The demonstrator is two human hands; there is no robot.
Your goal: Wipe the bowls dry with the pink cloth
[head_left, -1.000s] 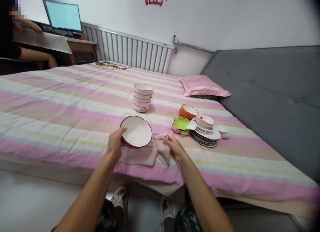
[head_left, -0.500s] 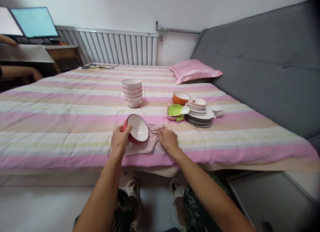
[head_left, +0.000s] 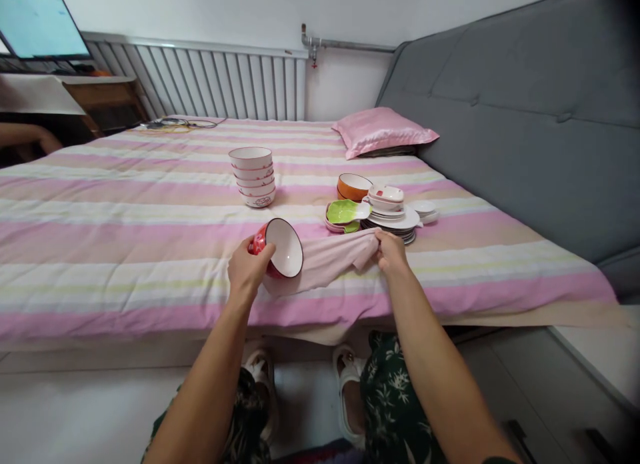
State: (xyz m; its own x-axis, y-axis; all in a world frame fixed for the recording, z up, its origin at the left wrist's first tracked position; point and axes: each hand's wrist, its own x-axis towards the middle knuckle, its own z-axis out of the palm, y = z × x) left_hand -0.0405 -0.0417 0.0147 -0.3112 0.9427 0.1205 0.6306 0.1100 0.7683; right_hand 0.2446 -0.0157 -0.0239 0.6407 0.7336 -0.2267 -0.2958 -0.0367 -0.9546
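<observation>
place: someone's bedroom at home
bed: pink striped quilt (head_left: 125, 217), satin pillow (head_left: 383, 129)
wall: grey padded headboard (head_left: 525, 117), white radiator (head_left: 210, 84)
corner: desk with a monitor (head_left: 43, 24)

My left hand (head_left: 246, 269) grips a red bowl (head_left: 281, 248) by its rim, tipped on its side so the white inside faces right, just above the pink striped bedspread (head_left: 125, 231), while my right hand (head_left: 391, 251) pinches one end of a pale pink cloth (head_left: 327, 261) that stretches across to the bowl. Beyond the bowl stands a stack of white bowls (head_left: 253, 176); just beyond my right hand sit a pile of plates (head_left: 395, 221), a green dish (head_left: 345, 212) and an orange bowl (head_left: 353, 186). A pink pillow (head_left: 383, 129) lies near the grey headboard (head_left: 525, 111).
</observation>
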